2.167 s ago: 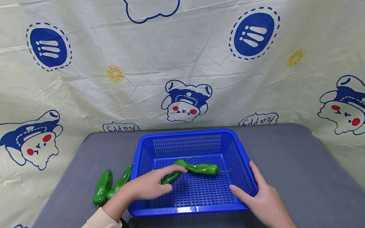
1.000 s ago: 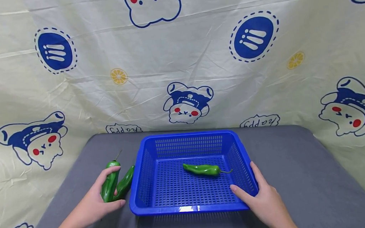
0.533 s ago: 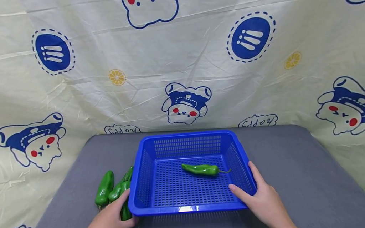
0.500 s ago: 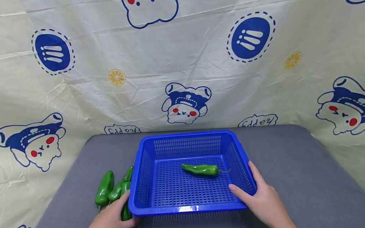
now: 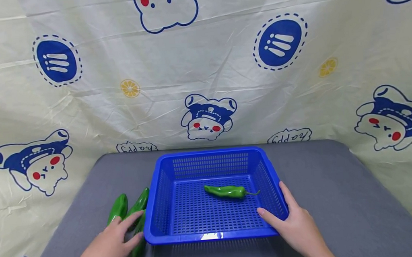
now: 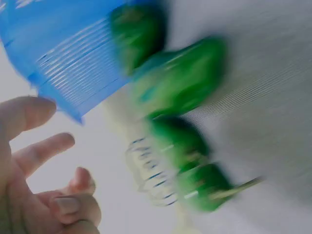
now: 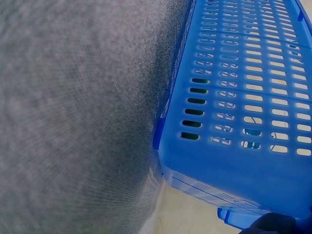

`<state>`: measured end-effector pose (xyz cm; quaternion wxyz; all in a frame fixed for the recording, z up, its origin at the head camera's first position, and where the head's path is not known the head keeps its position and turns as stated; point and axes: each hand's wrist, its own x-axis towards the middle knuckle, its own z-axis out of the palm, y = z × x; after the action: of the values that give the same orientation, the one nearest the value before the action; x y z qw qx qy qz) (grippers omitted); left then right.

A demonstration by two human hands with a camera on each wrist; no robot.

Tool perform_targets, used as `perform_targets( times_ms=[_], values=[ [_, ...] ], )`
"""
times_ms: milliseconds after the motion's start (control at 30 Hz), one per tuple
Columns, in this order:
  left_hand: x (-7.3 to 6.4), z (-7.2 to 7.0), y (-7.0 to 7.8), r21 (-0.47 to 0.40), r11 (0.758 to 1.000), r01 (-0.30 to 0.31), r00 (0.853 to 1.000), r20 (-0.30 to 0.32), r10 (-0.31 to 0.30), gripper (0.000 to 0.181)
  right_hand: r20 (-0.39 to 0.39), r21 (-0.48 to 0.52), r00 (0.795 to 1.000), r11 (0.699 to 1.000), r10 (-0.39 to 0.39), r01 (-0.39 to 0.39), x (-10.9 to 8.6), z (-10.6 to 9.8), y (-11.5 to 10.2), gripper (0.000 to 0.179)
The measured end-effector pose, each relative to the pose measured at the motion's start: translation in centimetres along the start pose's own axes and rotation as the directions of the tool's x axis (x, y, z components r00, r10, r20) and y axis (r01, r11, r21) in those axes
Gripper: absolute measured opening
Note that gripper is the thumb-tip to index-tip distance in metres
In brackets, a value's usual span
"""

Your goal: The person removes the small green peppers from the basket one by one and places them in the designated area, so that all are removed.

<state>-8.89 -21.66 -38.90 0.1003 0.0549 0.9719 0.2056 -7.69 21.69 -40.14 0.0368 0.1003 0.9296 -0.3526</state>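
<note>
A blue plastic basket (image 5: pixel 214 236) with slotted walls stands on the table, one long green pepper (image 5: pixel 229 191) lying on its floor. Outside its left wall several green peppers lie close together: one farthest left (image 5: pixel 118 208), one against the basket side (image 5: pixel 142 200), and one nearest the front (image 5: pixel 138 252). My left hand (image 5: pixel 104 249) is over this group, thumb and fingers spread apart; the left wrist view, blurred, shows its fingers (image 6: pixel 44 151) holding nothing, beside the peppers (image 6: pixel 183 80). My right hand (image 5: pixel 301 230) grips the basket's right rim, thumb inside, fingers outside.
A grey cloth-covered table (image 5: pixel 327 191) extends on both sides of the basket. A pale printed curtain (image 5: pixel 222 62) hangs right behind the table's back edge. In the right wrist view the basket's slotted side wall (image 7: pixel 234 168) stands over the grey cloth.
My left hand took a pepper out of the basket, set it down by the near left corner, let go and drew back left. My right hand stayed on the rim.
</note>
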Motion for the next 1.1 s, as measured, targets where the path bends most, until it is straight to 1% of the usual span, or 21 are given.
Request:
perform_targets(
  times_ms=[67, 100, 167, 233, 267, 300, 333, 367, 400, 433, 467, 500, 533, 600, 633, 733, 833, 933, 967, 1033, 1100],
  values=[
    [-0.4, -1.4, 0.7, 0.029, 1.000, 0.011, 0.997, -0.082, -0.008, 0.055, 0.002, -0.002, 1.000, 1.000, -0.006, 0.006, 0.1, 0.1, 0.0, 0.111],
    [-0.6, -2.1, 1.2, 0.027, 1.000, -0.006, 0.991, -0.136, 0.010, 0.053, 0.001, -0.002, 1.000, 1.000, -0.010, 0.010, 0.1, 0.1, 0.1, 0.110],
    [-0.9, -3.5, 2.5, 0.004, 0.998, -0.060, 0.967, -0.246, 0.059, 0.051, -0.001, -0.001, 1.000, 1.000, -0.012, 0.012, 0.2, 0.1, 0.1, 0.110],
    [-1.2, -4.6, 4.0, -0.039, 0.988, -0.147, 0.939, -0.319, 0.127, 0.051, -0.002, -0.003, 1.000, 1.000, -0.016, 0.016, 0.2, 0.2, 0.1, 0.110],
    [-1.3, -5.0, 4.8, -0.072, 0.977, -0.201, 0.929, -0.330, 0.167, 0.052, -0.004, -0.003, 1.000, 1.000, -0.017, 0.017, 0.2, 0.2, 0.1, 0.109],
    [-1.3, -5.4, 5.6, -0.102, 0.960, -0.262, 0.918, -0.334, 0.215, 0.053, -0.003, -0.001, 1.000, 1.000, -0.017, 0.017, 0.2, 0.2, 0.1, 0.109],
    [-1.3, -5.7, 6.4, -0.136, 0.940, -0.312, 0.912, -0.320, 0.257, 0.055, -0.003, 0.001, 1.000, 1.000, -0.016, 0.016, 0.2, 0.2, 0.0, 0.110],
    [-1.3, -5.9, 7.2, -0.176, 0.923, -0.343, 0.916, -0.281, 0.286, 0.057, -0.001, 0.001, 1.000, 1.000, -0.015, 0.015, 0.2, 0.2, 0.0, 0.110],
    [-1.2, -6.0, 8.1, -0.213, 0.902, -0.375, 0.916, -0.237, 0.325, 0.059, 0.002, 0.001, 1.000, 1.000, -0.013, 0.013, 0.2, 0.2, 0.0, 0.110],
    [-1.1, -6.0, 9.2, -0.239, 0.884, -0.402, 0.913, -0.181, 0.366, 0.060, 0.003, 0.003, 1.000, 1.000, -0.007, 0.007, 0.2, 0.2, 0.0, 0.110],
    [-0.9, -6.0, 10.2, -0.257, 0.873, -0.416, 0.910, -0.123, 0.397, 0.061, 0.003, 0.004, 1.000, 1.000, -0.003, 0.003, 0.2, 0.2, 0.0, 0.110],
    [-0.8, -5.9, 11.2, -0.257, 0.866, -0.429, 0.902, -0.069, 0.426, 0.061, 0.004, 0.005, 1.000, 1.000, 0.001, -0.001, 0.2, 0.2, 0.0, 0.110],
    [-0.6, -5.8, 12.3, -0.249, 0.866, -0.433, 0.895, -0.006, 0.446, 0.062, 0.003, 0.004, 1.000, 1.000, 0.000, 0.000, 0.3, 0.2, 0.0, 0.111],
    [-0.2, -5.5, 14.1, -0.206, 0.865, -0.457, 0.868, 0.110, 0.484, 0.063, 0.000, 0.009, 1.000, 1.000, 0.000, 0.000, 0.3, 0.3, 0.0, 0.111],
    [0.1, -5.3, 14.9, -0.179, 0.866, -0.467, 0.855, 0.158, 0.494, 0.064, -0.002, 0.012, 1.000, 1.000, 0.000, 0.000, 0.3, 0.3, 0.0, 0.111],
    [1.3, -4.5, 16.4, -0.104, 0.870, -0.483, 0.829, 0.267, 0.492, 0.067, -0.001, 0.016, 1.000, 1.000, -0.004, 0.004, 0.2, 0.2, 0.1, 0.111],
    [3.2, -3.4, 17.1, -0.103, 0.875, -0.473, 0.802, 0.361, 0.475, 0.074, -0.001, 0.018, 1.000, 1.000, -0.002, 0.002, 0.2, 0.2, 0.1, 0.112],
    [5.1, -2.0, 17.5, -0.084, 0.894, -0.439, 0.784, 0.449, 0.428, 0.080, -0.006, 0.017, 1.000, 1.000, -0.006, 0.006, 0.2, 0.2, 0.1, 0.111],
    [5.6, -1.5, 17.7, -0.064, 0.899, -0.434, 0.775, 0.482, 0.408, 0.081, -0.007, 0.016, 1.000, 1.000, -0.007, 0.007, 0.1, 0.1, 0.1, 0.111],
    [6.2, -0.6, 18.3, -0.003, 0.905, -0.426, 0.766, 0.531, 0.362, 0.082, -0.008, 0.015, 1.000, 1.000, -0.010, 0.010, 0.1, 0.1, 0.2, 0.111],
    [6.6, 0.2, 19.1, 0.062, 0.900, -0.432, 0.758, 0.566, 0.325, 0.082, -0.005, 0.014, 1.000, 1.000, -0.010, 0.010, 0.2, 0.1, 0.2, 0.111]
  ],
)
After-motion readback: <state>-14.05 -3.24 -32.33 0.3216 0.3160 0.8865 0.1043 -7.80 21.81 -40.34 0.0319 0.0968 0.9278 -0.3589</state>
